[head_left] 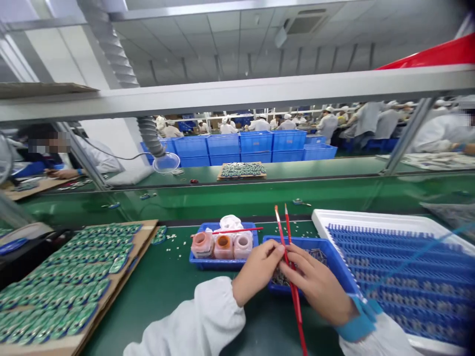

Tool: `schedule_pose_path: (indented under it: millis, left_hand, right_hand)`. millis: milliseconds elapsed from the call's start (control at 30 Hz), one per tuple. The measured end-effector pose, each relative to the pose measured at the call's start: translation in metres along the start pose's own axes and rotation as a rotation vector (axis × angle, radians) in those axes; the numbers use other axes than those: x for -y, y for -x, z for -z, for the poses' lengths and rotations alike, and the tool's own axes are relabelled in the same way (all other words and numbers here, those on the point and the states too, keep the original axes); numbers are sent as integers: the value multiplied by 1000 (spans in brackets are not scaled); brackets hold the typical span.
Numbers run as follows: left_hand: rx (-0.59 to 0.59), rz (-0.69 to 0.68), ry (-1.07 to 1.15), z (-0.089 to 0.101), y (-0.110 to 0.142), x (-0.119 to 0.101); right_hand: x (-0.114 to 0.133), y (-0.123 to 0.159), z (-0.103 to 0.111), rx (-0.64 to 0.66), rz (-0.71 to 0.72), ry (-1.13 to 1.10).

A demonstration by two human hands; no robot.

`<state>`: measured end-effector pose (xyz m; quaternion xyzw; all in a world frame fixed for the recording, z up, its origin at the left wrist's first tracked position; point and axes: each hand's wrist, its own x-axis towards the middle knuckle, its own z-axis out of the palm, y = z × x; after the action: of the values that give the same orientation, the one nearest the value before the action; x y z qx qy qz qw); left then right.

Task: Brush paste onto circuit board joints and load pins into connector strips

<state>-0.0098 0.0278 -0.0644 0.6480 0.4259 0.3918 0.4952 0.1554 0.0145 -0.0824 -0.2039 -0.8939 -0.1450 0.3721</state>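
Two red-handled paintbrushes (296, 296) stand bristles up over a blue bin of small metal parts (318, 255). My right hand (315, 284) is closed around their handles. From the other side my left hand (257, 269) pinches at one handle, thumb and forefinger together close to my right fingertips. Behind my left hand sits a small blue tray (215, 265) with three squat open bottles, the middle one (223, 242) orange inside. Another red brush (237, 231) lies across that tray, beside a crumpled white cloth (230, 223).
On the left, cardboard (148, 228) carries rows of green circuit boards (70, 277). A white foam tray (371, 216) of blue racks stands at the right. A blue wrist strap with a cord (358, 321) circles my right wrist. Beyond the green conveyor (222, 200) are blue crates and co-workers.
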Motion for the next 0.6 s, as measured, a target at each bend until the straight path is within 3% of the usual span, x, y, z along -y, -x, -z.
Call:
schedule_pose_path:
  millis: [300,400,500,600]
  left_hand:
    - [-172,-148,-114,-8,0,-23]
    - [-159,-166,-128,-7,3,-25]
    - [-79,-197,-176,9,9,-32]
    - [-168,-166,-288,47,16,-36]
  right_hand:
    - [-5,1,5,-26,48,5]
    - [-4,7,6,-24,45,4]
    - [-5,21,17,29,11,-10]
    - [-19,48,29,26,-63,-10]
